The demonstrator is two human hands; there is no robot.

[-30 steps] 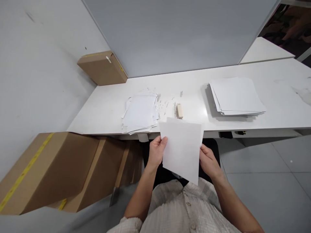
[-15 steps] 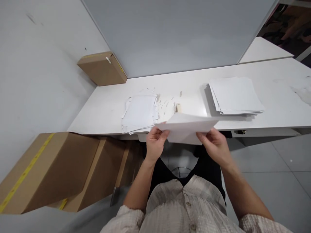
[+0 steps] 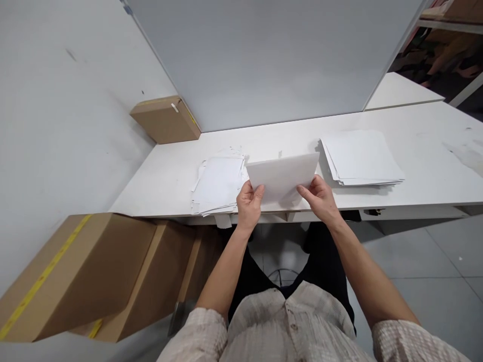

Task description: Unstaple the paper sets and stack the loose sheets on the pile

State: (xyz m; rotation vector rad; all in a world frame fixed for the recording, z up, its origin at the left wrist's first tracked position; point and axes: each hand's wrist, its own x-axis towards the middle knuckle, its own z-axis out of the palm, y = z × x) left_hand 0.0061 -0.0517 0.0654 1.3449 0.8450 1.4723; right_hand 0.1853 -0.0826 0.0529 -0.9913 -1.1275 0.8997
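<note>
A white sheet of paper point(image 3: 282, 176) is held over the front edge of the white desk point(image 3: 426, 186), between two paper stacks. My left hand point(image 3: 249, 205) pinches its near left corner with thumb on top. At the near right corner my right hand point(image 3: 319, 198) grips it the same way. The sheet lies nearly flat, its far edge raised a little, and it hides the small tan object seen earlier on the desk.
A messy stack of cut white papers point(image 3: 219, 183) lies left of the sheet, a neater stack point(image 3: 360, 157) to the right. A small cardboard box point(image 3: 166, 119) sits at the desk's back left. Large cardboard boxes point(image 3: 75, 271) stand on the floor at my left.
Both hands carried the sheet from my lap up and forward over the desk edge. It tipped from facing me to almost flat.
</note>
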